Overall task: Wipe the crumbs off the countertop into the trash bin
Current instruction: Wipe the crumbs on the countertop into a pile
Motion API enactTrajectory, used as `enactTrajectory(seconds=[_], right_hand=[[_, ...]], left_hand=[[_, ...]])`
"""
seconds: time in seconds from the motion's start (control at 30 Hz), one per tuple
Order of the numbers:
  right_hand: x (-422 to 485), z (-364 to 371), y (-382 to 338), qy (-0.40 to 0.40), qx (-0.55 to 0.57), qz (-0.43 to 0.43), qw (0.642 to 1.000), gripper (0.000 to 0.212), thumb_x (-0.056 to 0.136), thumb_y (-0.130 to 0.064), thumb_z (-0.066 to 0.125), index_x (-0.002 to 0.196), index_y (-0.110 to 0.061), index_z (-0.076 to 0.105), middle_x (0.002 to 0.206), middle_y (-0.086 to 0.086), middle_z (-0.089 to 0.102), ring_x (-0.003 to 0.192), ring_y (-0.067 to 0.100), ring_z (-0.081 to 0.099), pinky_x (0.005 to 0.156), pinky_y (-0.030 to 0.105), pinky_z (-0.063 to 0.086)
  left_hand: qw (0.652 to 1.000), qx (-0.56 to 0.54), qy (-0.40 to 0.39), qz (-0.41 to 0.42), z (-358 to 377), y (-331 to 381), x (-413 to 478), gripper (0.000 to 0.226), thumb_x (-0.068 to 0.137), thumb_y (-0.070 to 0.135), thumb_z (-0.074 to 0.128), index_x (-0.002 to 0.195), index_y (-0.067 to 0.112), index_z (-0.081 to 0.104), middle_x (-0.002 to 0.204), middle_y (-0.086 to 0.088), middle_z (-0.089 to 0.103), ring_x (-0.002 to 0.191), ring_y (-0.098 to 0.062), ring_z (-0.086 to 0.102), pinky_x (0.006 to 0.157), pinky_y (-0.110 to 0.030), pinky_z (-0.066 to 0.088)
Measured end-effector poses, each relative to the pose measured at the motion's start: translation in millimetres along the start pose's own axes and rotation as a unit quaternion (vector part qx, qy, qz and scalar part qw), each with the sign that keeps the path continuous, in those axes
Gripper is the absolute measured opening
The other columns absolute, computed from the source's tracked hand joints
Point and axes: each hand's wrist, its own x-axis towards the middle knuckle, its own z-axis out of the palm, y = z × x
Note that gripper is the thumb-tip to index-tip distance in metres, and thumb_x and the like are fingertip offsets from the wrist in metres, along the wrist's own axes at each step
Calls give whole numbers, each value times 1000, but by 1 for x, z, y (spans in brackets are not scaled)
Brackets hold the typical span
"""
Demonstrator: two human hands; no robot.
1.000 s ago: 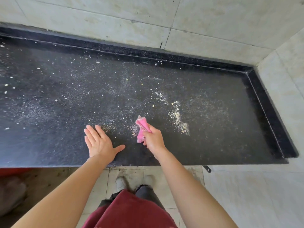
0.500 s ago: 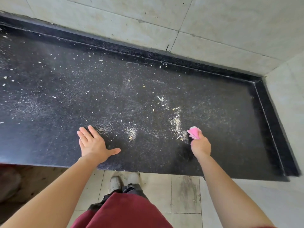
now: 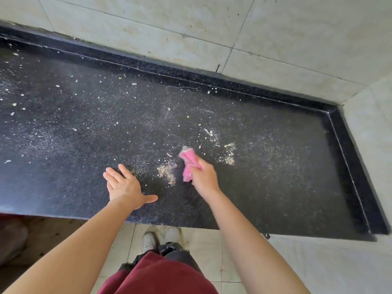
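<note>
progress: early — some crumbs (image 3: 167, 172) heaped, most scattered over the countertop (image 3: 275, 187) | my right hand (image 3: 204, 179) grips the cloth (image 3: 188, 164) | my left hand (image 3: 125, 187) lies flat, fingers straight | bin unseen

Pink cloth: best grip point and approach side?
Probably the bunched middle of the pink cloth, coming from the near edge like the right hand: it is wadded into a narrow roll, leaving loose ends free to sweep the crumbs.

On the countertop (image 3: 63, 177), the front edge is open to you (flush); a raised rim (image 3: 354, 166) bars the back and right edges, and your left hand (image 3: 125, 187) lies flat near the front.
</note>
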Motion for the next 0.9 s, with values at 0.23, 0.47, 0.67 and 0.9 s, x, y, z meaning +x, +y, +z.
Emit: enactTrajectory(seconds=[0.23, 0.47, 0.67, 0.9], right_hand=[[2, -76, 33, 148, -115, 93, 978, 28, 84, -29, 48, 62, -22, 65, 55, -2, 67, 60, 15, 63, 54, 27, 42], [-5, 55, 6, -3, -71, 7, 997, 34, 85, -8, 46, 99, -22, 73, 66, -2, 67, 56, 9, 62, 56, 24, 51], [7, 58, -31, -85, -36, -36, 995, 42, 86, -14, 49, 90, -51, 70, 65, -9, 70, 60, 2, 64, 68, 29, 50], [36, -94, 14, 206, -51, 59, 975, 24, 84, -27, 47, 80, -24, 71, 49, -15, 61, 53, 9, 52, 52, 23, 39]], left_hand=[[1000, 17, 12, 17, 2, -3, 0, 151, 55, 85, 59, 142, -12, -18, 147, -43, -9, 140, -53, -7, 117, -50, 4], [999, 15, 26, 31, 4, -6, -3, 149, 57, 87, 55, 143, -12, -15, 149, -41, -8, 141, -51, -9, 117, -50, -1], [997, -51, 49, 41, 6, -17, -8, 138, 65, 82, 54, 145, -5, -18, 154, -29, -11, 144, -41, -11, 118, -45, 1], [988, -79, 113, 74, -24, -9, 29, 98, 91, 64, 31, 147, -5, -12, 158, -20, -11, 147, -31, -12, 120, -41, -1]])
